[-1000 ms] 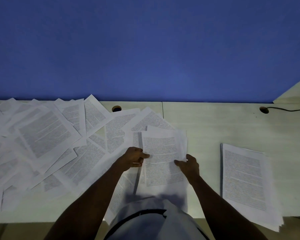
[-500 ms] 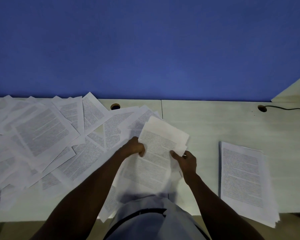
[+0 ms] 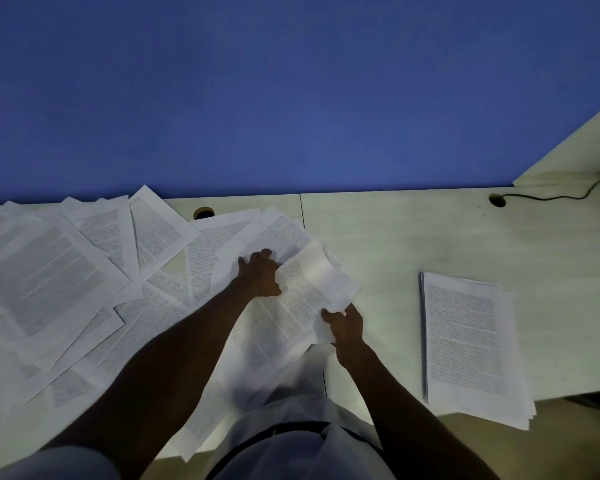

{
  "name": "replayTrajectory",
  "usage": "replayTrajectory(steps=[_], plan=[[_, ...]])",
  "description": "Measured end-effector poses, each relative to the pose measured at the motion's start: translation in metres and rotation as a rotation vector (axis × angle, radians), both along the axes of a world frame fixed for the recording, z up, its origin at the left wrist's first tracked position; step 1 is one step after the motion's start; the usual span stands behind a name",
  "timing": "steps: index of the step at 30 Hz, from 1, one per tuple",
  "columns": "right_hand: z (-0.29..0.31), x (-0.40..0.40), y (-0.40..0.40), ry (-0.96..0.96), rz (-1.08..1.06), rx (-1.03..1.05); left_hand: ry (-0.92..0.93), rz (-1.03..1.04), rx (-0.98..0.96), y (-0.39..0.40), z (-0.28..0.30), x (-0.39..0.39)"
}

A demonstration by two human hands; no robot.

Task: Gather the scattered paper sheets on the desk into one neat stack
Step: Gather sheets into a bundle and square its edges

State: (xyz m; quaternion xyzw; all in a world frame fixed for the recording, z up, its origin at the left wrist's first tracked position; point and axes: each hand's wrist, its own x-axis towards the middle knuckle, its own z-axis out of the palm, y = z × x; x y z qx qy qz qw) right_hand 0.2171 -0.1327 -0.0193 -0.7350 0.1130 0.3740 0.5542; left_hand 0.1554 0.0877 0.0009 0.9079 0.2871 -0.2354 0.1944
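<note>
Several printed paper sheets [image 3: 59, 271] lie scattered and overlapping across the left half of the pale desk [image 3: 395, 237]. A squared stack of sheets [image 3: 465, 341] rests at the right, its near end hanging over the desk's front edge. In the middle I hold a small bundle of sheets [image 3: 291, 306], tilted so its far end points right. My right hand [image 3: 345, 325] grips the bundle's right edge. My left hand [image 3: 258, 273] lies on the bundle's upper left part, fingers reaching onto a sheet beyond it.
A blue partition [image 3: 291, 98] rises behind the desk. Two round cable holes sit near it, one [image 3: 204, 213] among the papers, one [image 3: 497, 200] at the right with a dark cable [image 3: 551, 196] running off right. A side desk [image 3: 575, 157] joins at the far right.
The bundle has dropped lower and turned further clockwise. My left hand has slid forward to its far left part, and my right hand has moved right along its edge.
</note>
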Motion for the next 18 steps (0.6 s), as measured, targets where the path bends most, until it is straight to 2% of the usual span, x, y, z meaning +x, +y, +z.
replayTrajectory(steps=[2, 5, 6, 8, 9, 10, 13, 16, 18], plan=[[0.003, 0.009, -0.002, 0.019, 0.025, 0.054, -0.048, 0.033, -0.018, 0.007, 0.003, 0.001], [0.003, 0.017, 0.000, 0.105, 0.008, 0.191, -0.065, 0.079, -0.154, 0.021, 0.004, 0.005], [0.004, 0.018, 0.002, 0.161, 0.002, 0.255, -0.074, 0.101, -0.256, 0.023, 0.005, 0.005], [0.007, 0.022, 0.004, 0.297, -0.018, 0.407, -0.161, 0.257, -0.648, 0.023, 0.006, 0.002], [0.011, 0.025, 0.004, 0.376, -0.034, 0.469, -0.213, 0.300, -0.783, 0.021, 0.009, -0.001], [0.014, 0.029, 0.005, 0.442, -0.041, 0.521, -0.236, 0.374, -0.808, 0.020, 0.012, 0.000], [0.026, 0.041, 0.012, 0.535, -0.026, 0.575, -0.274, 0.405, -0.824, 0.022, 0.029, 0.002], [0.031, 0.053, 0.024, 0.516, -0.031, 0.573, -0.289, 0.499, -0.983, 0.033, 0.035, -0.002], [0.032, 0.059, 0.029, 0.471, -0.017, 0.545, -0.385, 0.608, -0.904, 0.037, 0.036, -0.011]])
